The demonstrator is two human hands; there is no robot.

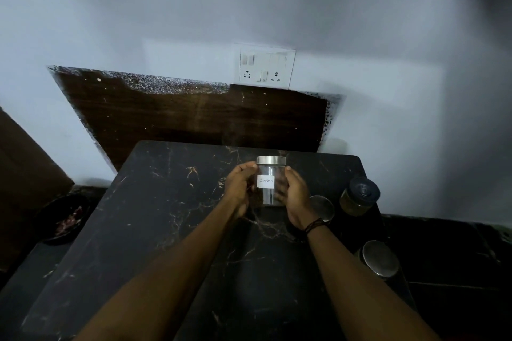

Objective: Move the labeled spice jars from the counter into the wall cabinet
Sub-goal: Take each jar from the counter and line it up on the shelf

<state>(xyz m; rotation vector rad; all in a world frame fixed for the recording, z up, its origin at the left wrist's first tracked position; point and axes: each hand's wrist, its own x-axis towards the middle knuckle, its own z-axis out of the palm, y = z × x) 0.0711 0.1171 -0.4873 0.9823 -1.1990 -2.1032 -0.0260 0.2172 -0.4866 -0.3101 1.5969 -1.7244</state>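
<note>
Clear glass jar with a brushed metal screw lid and a white paper label reading "Cloves" (pixel 271 181) is upright over the middle-rear of the black marble-patterned tabletop (pixel 171 230); whether its base rests on the surface or sits just above it cannot be told. Left hand (pixel 239 188) wraps the jar's left side, right hand (pixel 295 196) the right side; each hand's grip is clamped on the glass, fingers partly visible through it. A dark cord band (pixel 315 224) circles the right wrist. To the right of the held jar, near the tabletop's right edge: a second jar seen as a round metal lid (pixel 322 207), just beside the right wrist; a glass jar with a dark lid and yellowish-green contents (pixel 358 196) behind it; a third metal-lidded jar (pixel 379 259) nearer the camera. On the white wall behind, a white switch-and-socket plate (pixel 264 66) above a dark wood-grain panel (pixel 194 116). Lighting dim.
</note>
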